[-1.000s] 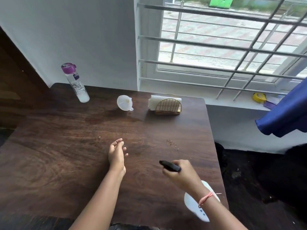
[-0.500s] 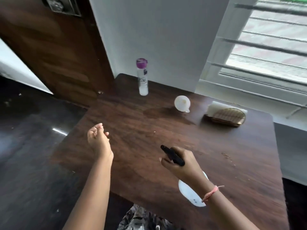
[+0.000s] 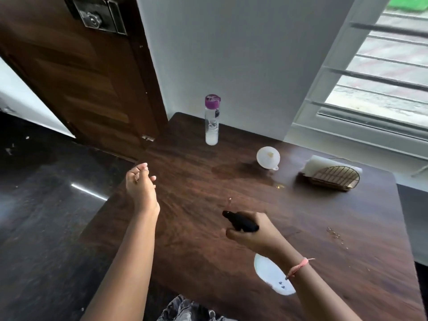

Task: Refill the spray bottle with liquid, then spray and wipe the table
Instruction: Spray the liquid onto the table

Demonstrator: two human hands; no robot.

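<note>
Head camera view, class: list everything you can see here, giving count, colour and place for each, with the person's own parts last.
table: one, dark brown wood, fills the middle and right
clear bottle: one, purple cap, a little white liquid at the bottom, upright at the far table edge by the wall
funnel: one, white, lying on its side right of the clear bottle
napkin holder: one, gold wire, holding white napkins, far right of the table
crumbs: scattered, pale, right side of the table
door: one, dark wood, upper left
window: one, white frame, barred, upper right
spray bottle: one, white with a black head, in the right hand
left hand: empty, over the table's left edge
right hand: gripping the spray bottle
</note>
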